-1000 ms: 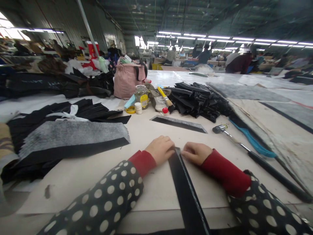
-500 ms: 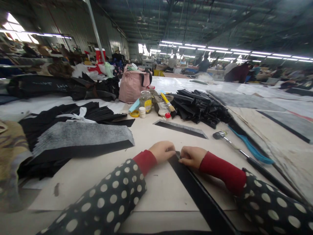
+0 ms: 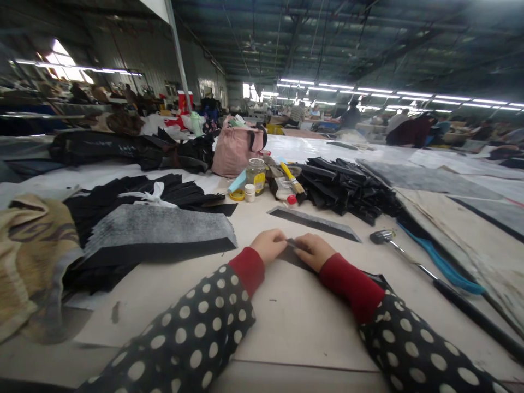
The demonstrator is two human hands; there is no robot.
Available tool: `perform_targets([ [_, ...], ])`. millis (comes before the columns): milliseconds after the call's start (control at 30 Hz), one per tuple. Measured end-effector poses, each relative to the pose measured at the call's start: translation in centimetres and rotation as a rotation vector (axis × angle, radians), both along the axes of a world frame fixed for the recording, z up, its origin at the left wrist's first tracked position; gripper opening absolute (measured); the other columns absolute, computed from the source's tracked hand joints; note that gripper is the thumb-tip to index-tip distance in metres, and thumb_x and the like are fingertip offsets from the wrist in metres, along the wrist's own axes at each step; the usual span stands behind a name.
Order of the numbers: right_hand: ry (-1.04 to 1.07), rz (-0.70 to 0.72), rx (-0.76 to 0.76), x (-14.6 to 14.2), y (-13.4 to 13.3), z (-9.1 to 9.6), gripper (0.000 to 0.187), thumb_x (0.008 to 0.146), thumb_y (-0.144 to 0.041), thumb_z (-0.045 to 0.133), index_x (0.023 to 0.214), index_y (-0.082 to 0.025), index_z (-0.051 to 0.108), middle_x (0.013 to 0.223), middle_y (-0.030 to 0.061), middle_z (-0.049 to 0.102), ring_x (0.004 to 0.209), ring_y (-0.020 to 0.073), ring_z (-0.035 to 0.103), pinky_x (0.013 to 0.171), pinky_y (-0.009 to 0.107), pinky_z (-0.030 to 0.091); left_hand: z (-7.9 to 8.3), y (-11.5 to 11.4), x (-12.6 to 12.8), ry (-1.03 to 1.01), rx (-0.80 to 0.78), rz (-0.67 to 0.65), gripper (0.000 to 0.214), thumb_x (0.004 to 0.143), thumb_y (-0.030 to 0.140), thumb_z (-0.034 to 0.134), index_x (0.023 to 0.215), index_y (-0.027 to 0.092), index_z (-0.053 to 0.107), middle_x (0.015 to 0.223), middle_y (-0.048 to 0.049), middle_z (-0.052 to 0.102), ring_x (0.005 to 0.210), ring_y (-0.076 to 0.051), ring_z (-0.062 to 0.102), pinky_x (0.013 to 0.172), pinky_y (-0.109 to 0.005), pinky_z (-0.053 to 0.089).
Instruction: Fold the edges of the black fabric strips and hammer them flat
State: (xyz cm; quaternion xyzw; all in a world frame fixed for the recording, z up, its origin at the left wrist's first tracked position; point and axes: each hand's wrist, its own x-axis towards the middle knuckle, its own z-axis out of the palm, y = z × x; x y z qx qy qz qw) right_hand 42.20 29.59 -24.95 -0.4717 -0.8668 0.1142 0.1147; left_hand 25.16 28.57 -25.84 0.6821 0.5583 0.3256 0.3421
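On the cream cutting table (image 3: 164, 322), my feed puts the left hand (image 3: 268, 245) and right hand (image 3: 313, 252) close together, narrowly pinching a black fabric strip (image 3: 291, 254) that lies flat on the table between them. Red cuffs (image 3: 352, 286) and polka-dot sleeves (image 3: 192, 327) run back toward the camera. To the left sit a patterned cloth (image 3: 33, 256) and a stack of black fabric with a grey backing (image 3: 155, 232). Just ahead of the hands lies a second grey-and-black strip (image 3: 315, 224); to the right, a long-handled hammer (image 3: 380, 236) rests beside a blue strap (image 3: 442, 265). Farther on I see a pile of black fabric pieces (image 3: 347, 191), a glass jar (image 3: 256, 176), a paintbrush (image 3: 292, 178) and a pink bag (image 3: 235, 150). Beyond them, workers (image 3: 409, 131) stand at long tables in a factory hall under fluorescent lights (image 3: 368, 90).
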Motion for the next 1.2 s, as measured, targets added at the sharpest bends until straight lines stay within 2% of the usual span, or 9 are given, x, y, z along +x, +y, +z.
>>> perform_targets([
  [167,0.131,0.091,0.014,0.6,0.2,-1.1,0.025,0.072,-0.019,0.054,0.096,-0.014,0.062,0.084,0.0072,0.059,0.079,0.0169,0.050,0.075,0.031,0.039,0.5,0.1,-0.6,0.060,0.033,-0.119,0.018,0.074,0.027,0.048,0.076,0.016,0.062,0.068,0.0018,0.058,0.065,-0.012,0.050,0.060,-0.022,0.039],
  [367,0.154,0.149,0.025,0.8,0.3,-1.3,0.022,0.071,-0.017,0.055,0.092,-0.015,0.063,0.082,0.0065,0.058,0.077,0.0165,0.049,0.075,0.031,0.038,0.3,0.3,-0.7,0.103,0.073,-0.194,0.021,0.075,0.027,0.047,0.082,0.015,0.063,0.078,-0.0006,0.062,0.070,-0.013,0.053,0.065,-0.022,0.041],
  [500,0.146,0.143,-0.007,0.8,0.2,-1.2,0.024,0.071,-0.018,0.056,0.093,-0.015,0.063,0.083,0.0068,0.058,0.078,0.0167,0.049,0.076,0.032,0.038,0.3,0.2,-0.5,0.157,0.075,-0.212,0.019,0.074,0.025,0.047,0.079,0.015,0.063,0.072,0.0003,0.059,0.066,-0.012,0.051,0.060,-0.022,0.040],
  [700,0.143,0.095,-0.068,0.5,-0.1,-0.8,0.025,0.070,-0.017,0.056,0.094,-0.014,0.062,0.085,0.0068,0.058,0.078,0.0160,0.049,0.076,0.032,0.038,0.4,0.0,0.1,0.271,0.142,-0.153,0.014,0.073,0.017,0.047,0.072,0.014,0.061,0.067,0.0006,0.056,0.066,-0.013,0.049,0.058,-0.022,0.037],
  [933,0.153,0.069,-0.098,0.5,-0.1,-0.9,0.025,0.070,-0.017,0.057,0.094,-0.015,0.062,0.086,0.0063,0.058,0.077,0.0155,0.049,0.076,0.031,0.039,0.2,0.9,-1.4,0.283,0.159,-0.317,0.017,0.076,0.017,0.048,0.086,0.016,0.062,0.081,-0.0011,0.059,0.077,-0.013,0.051,0.072,-0.024,0.040],
  [1200,0.144,0.081,-0.080,0.4,-0.3,-0.6,0.024,0.070,-0.016,0.056,0.094,-0.015,0.062,0.085,0.0056,0.057,0.078,0.0151,0.050,0.077,0.030,0.039,0.1,0.8,-1.2,0.342,0.214,-0.289,0.014,0.074,0.015,0.049,0.082,0.018,0.061,0.077,0.0007,0.055,0.072,-0.012,0.050,0.068,-0.023,0.040],
])
